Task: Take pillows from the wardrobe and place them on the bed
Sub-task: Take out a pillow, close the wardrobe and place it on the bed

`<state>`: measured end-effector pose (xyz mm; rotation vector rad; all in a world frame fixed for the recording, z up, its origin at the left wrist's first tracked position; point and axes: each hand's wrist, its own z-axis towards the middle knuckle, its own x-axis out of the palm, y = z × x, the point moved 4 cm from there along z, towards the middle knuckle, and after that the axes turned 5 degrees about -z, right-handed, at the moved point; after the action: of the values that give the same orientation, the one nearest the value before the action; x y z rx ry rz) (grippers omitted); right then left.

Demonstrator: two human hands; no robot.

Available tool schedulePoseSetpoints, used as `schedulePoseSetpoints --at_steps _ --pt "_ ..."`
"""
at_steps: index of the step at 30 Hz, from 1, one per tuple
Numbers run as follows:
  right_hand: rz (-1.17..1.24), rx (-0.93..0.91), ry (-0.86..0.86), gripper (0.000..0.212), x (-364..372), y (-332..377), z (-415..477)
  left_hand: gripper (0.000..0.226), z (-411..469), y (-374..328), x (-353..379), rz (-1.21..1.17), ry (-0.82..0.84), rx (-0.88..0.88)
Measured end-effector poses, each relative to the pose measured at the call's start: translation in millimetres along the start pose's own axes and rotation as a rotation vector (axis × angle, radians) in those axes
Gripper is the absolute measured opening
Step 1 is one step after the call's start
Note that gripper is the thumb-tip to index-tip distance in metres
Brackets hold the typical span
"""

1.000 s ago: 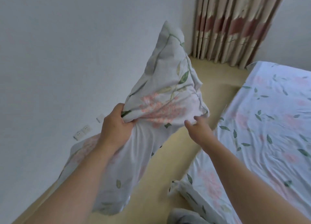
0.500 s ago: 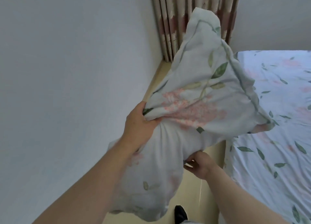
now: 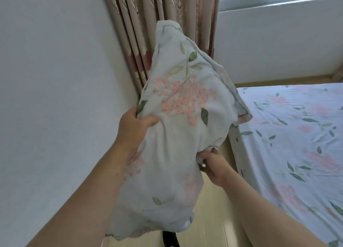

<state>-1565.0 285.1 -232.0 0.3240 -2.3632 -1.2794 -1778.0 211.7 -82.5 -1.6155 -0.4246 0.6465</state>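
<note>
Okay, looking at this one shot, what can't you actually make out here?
Head view, the only view:
- Wardrobe: out of frame.
- Floor ahead: covered by the pillow.
- Left hand fingers: tucked behind the pillow's edge.
- Bed: cut by the right edge.
- Dark object at the bottom edge: mostly hidden, unidentifiable.

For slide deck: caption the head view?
Both hands hold a floral fabric pillow beside the floral-sheeted bed.
</note>
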Motion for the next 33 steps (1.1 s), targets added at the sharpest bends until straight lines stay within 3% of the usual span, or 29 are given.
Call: schedulePoseSetpoints --at_steps 5,8,9,12,14,18,23,28,33 --pt "0.041 -0.189 -0.156 0.037 23 104 97 0.051 161 -59 33 0.066 0.260 0.118" --pt "0.205 -0.249 -0.284 0.039 8 147 151 0.067 243 -82 65 -0.036 0.569 0.113" --pt "0.285 -0.256 -0.322 0.040 2 157 169 0.066 268 -84 74 0.027 0.611 0.114" --pt "0.492 -0.269 -0.417 0.031 -16 189 223 0.034 344 -73 99 0.369 0.588 0.046" --pt "0.552 -0.279 -0.455 0.020 -27 212 271 0.030 395 -56 127 0.440 0.592 -0.048" --pt "0.651 -0.227 -0.500 0.025 -54 262 369 0.032 494 -55 196 0.304 0.657 0.014" --pt "0.790 -0.128 -0.555 0.031 -91 337 482 0.041 634 -92 251 0.182 0.832 -0.057" --pt "0.883 -0.131 -0.559 0.029 -110 415 582 0.034 770 -91 295 0.228 0.739 -0.222" --pt "0.878 -0.239 -0.594 0.035 -147 482 689 0.041 877 -107 374 0.296 1.017 -0.208"
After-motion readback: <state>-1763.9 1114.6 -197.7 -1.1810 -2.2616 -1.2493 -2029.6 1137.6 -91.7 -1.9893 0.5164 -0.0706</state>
